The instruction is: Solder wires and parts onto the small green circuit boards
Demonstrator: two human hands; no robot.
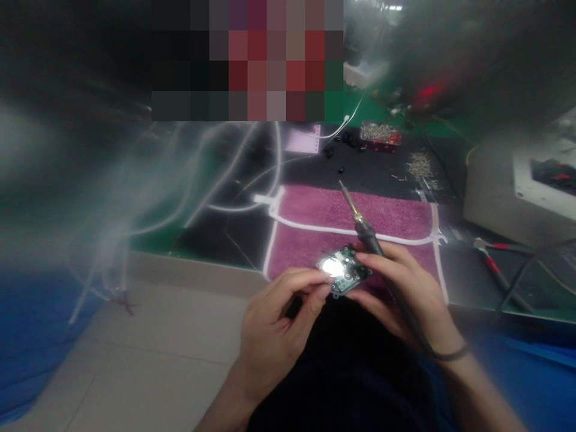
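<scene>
A small green circuit board (pixel 344 271) with a bright glare on it is held between both hands above the near edge of a purple towel (pixel 342 219). My left hand (pixel 276 324) pinches the board's left side with thumb and fingers closed. My right hand (pixel 400 288) grips the board's right side and also holds a soldering iron (pixel 360 222), whose tip points up and away over the towel.
The towel lies on a black mat on a green bench. White cables (pixel 234 180) trail at the left. A tray of small metal parts (pixel 380 135) and loose pins (pixel 420 165) sit behind. Red-handled pliers (pixel 492 258) and a white box (pixel 517 192) are at the right.
</scene>
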